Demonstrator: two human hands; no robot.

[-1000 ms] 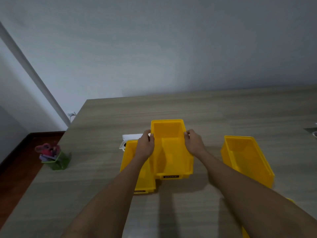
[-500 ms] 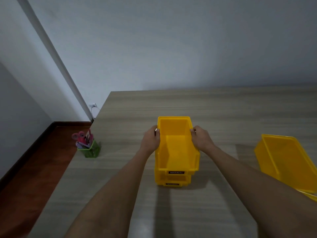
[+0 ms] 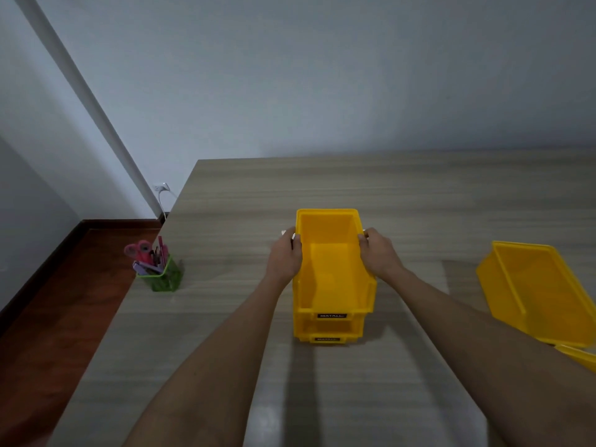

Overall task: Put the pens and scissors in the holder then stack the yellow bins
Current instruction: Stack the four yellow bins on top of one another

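Grip: left hand point(image 3: 285, 258) and right hand point(image 3: 379, 254) closed on the upper bin point(image 3: 333, 269) side walls.
Change: upper bin now seated on lower bin point(image 3: 327, 332) (previously alongside).
Remaining: third bin point(image 3: 537, 291), right of grip.
Holder point(image 3: 161, 275): left, filled.

Dim, flat indoor light with a bluish-grey cast.

The wall point(image 3: 322, 75) is evenly lit, darkening toward the corners. A soft pale glare lies on the table point(image 3: 264, 417) near the bottom edge. Dark shadow bands run toward the camera from the stacked bins point(image 3: 332, 285), and faint shadows fall beside the forearms. Wide-angle bending slants the wall corner line and stretches the arms at the lower edge. Detail is soft; the holder point(image 3: 161, 275) looks slightly blurred.
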